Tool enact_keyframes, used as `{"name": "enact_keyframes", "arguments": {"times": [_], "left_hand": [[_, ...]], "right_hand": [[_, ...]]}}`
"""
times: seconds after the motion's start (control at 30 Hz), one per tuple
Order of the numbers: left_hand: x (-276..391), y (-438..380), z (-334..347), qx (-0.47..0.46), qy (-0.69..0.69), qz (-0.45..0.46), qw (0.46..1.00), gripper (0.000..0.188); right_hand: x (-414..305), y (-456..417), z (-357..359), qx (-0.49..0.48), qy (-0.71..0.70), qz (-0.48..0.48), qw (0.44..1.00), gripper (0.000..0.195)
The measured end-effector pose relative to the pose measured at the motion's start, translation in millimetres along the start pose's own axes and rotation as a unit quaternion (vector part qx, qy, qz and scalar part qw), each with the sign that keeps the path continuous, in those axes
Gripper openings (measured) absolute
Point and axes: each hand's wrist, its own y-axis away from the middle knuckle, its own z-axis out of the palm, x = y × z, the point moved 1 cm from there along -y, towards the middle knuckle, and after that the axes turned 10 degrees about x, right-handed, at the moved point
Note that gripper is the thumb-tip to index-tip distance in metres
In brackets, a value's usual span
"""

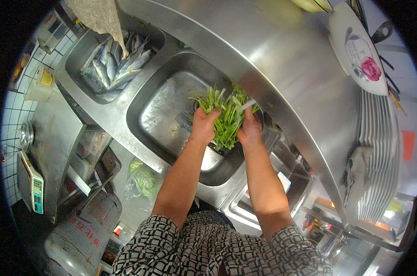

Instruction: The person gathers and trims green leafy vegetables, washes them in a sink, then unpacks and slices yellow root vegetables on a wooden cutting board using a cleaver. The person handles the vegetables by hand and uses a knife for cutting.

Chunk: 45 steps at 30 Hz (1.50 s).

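Over the middle sink basin (153,114), both of my hands grip leafy green herbs (227,129) with thin pale stalks. My left hand (203,127) closes around the left side of the bunch, its thumb lying over the stalks. Around the right side is my right hand (250,127), partly hidden behind stalks. A pale, wide strip (248,105) sticks out near its fingers; I cannot tell whether it is a stalk. Stalk ends point up and away from me, while the leaves hang towards me. Wet metal shows in the basin beneath, and the herbs hide part of its right side.
Several whole fish (113,67) fill the left basin under a hanging cloth (98,20). A steel shelf (263,51) overhangs the sinks, carrying stacked plates (377,148). At left are a scale (32,183) and a gas cylinder (87,231); bagged greens (144,179) lie below.
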Motion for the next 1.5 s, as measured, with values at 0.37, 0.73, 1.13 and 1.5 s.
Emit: {"name": "enact_keyframes", "arguments": {"times": [0.37,0.73,1.13,1.5], "left_hand": [[-31,16,76,0.026,-0.437,0.216,0.873,0.067],[-18,32,62,0.129,-0.455,0.291,0.831,0.051],[-5,13,40,0.149,-0.341,0.003,0.928,0.062],[-21,11,31,-0.072,-0.315,0.091,0.942,0.090]], "right_hand": [[-8,9,-4,0.136,0.137,0.011,0.981,0.055],[-4,5,16,0.023,0.149,0.067,0.986,0.061],[8,20,21,0.051,0.298,-0.108,0.947,0.065],[-42,23,40,0.037,0.239,0.013,0.970,0.059]]}}
